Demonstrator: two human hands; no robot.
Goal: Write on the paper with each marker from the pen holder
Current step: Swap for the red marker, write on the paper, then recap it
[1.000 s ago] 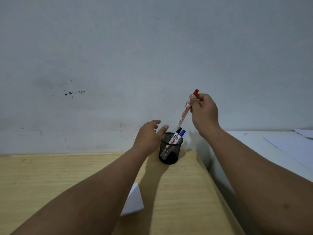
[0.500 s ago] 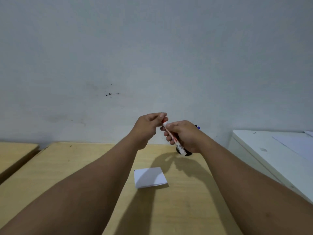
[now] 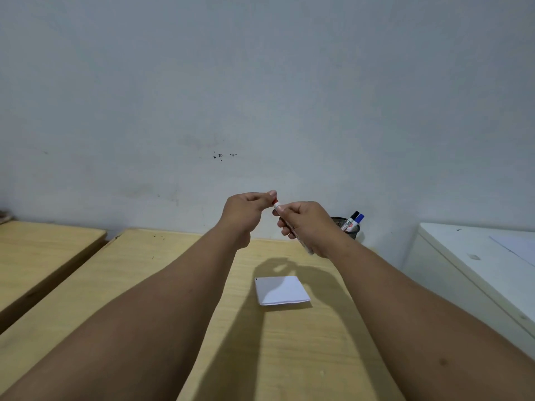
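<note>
My right hand grips the white barrel of the red marker, held up in the air over the table. My left hand pinches the marker's red cap between thumb and fingers; the cap is mostly hidden. A small white folded paper lies flat on the wooden table below both hands. The black mesh pen holder stands at the back right near the wall, partly behind my right wrist, with a black-capped marker and a blue-capped marker upright in it.
A second wooden table sits to the left across a narrow gap. A white cabinet top with a sheet of paper is on the right. The grey wall rises right behind the tables.
My right hand lifted the red marker out of the holder and brought it left, over the paper. My left hand left the holder and closed on the marker's cap. The view shifted left.
</note>
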